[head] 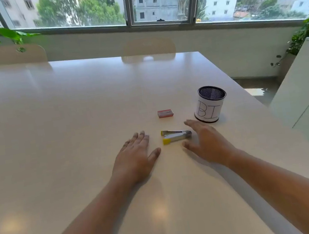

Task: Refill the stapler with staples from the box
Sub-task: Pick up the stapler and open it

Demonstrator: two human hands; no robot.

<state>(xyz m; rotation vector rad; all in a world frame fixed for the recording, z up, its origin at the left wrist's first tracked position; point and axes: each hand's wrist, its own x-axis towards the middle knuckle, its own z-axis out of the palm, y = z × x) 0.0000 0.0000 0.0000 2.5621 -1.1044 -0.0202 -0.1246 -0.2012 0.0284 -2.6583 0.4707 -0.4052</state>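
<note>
The stapler (pixel 176 136) is lying on the pale surface (pixel 70 118), its yellow-tipped end pointing left, and both hands are flanking it. The left hand (pixel 135 157) is resting just left of the stapler, palm down, fingers spread flat, its grip open and holding nothing. The right hand (pixel 206 141) is sitting just right of the stapler, thumb near the stapler's metal end, fingers fanned and lifted a little, grip open and empty too. The small red box (pixel 165 113) is waiting just beyond the stapler, apparently closed, and a mesh cup (pixel 210 104) with a white label is standing beyond and right of the stapler.

Nothing is gripped yet, so the step in hand looks like taking up the stapler. Doing it well probably means the right hand pinching the stapler's rear while the left is steadying the yellow front, so the top can be hinged open cleanly. Both forearms are stretching forward, converging on the stapler.
</note>
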